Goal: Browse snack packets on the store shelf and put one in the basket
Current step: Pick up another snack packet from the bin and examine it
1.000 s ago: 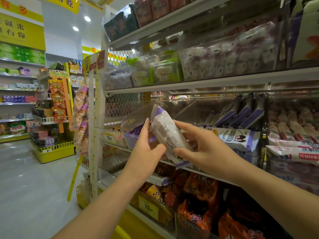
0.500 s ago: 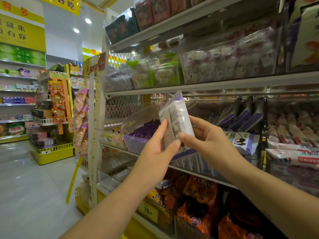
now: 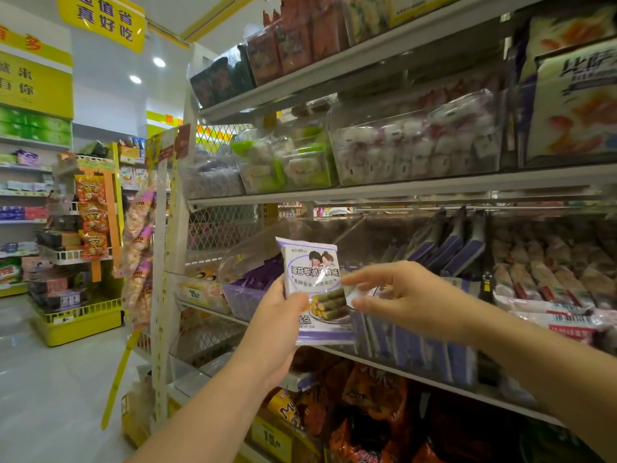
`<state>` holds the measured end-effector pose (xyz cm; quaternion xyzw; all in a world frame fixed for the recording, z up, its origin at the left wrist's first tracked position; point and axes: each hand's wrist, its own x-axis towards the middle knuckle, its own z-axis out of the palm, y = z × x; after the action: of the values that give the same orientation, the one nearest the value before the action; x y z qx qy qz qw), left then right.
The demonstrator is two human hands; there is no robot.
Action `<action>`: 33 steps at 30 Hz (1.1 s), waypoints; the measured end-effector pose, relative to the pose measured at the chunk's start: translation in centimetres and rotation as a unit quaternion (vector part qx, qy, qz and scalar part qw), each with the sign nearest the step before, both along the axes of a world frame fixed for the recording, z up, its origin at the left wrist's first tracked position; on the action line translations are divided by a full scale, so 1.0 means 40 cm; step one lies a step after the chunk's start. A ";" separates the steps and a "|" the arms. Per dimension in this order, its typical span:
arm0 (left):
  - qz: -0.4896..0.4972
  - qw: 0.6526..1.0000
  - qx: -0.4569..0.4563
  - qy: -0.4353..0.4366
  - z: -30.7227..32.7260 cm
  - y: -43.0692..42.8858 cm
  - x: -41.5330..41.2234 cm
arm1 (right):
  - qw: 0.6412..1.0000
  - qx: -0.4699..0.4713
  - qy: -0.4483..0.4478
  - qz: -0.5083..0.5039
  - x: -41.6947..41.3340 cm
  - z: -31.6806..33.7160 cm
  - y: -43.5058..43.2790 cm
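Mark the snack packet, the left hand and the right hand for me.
snack packet (image 3: 314, 279), head view, white printed front.
left hand (image 3: 277, 329), head view, back of the hand.
right hand (image 3: 414, 295), head view, back of the hand.

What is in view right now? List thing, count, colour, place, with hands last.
white-and-purple foil snack packet: one, white with purple edges, held upright before the middle shelf
purple plastic bin: one, purple, middle shelf, left of the packet
clear plastic tubs of wrapped sweets: several, white and green contents, upper shelf
orange crinkly snack bags: several, orange, bottom shelf
pale sealed packets with red labels: several, middle shelf, far right
yellow wire display stand: one, yellow, across the aisle, left
left hand: grips the packet's lower left edge
right hand: fingers loosely spread at the packet's right edge; contact unclear
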<state>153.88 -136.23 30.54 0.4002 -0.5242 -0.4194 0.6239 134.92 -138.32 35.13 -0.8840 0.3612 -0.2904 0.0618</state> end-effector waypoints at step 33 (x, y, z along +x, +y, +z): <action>-0.018 1.000 -0.005 0.023 0.069 -0.110 0.039 | 0.942 -0.319 -0.106 -0.008 -0.050 0.043 -0.073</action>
<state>155.45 -140.64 33.30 0.3776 -0.5189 -0.4374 0.6299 132.92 -141.26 36.85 -0.8182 0.2484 -0.4832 -0.1878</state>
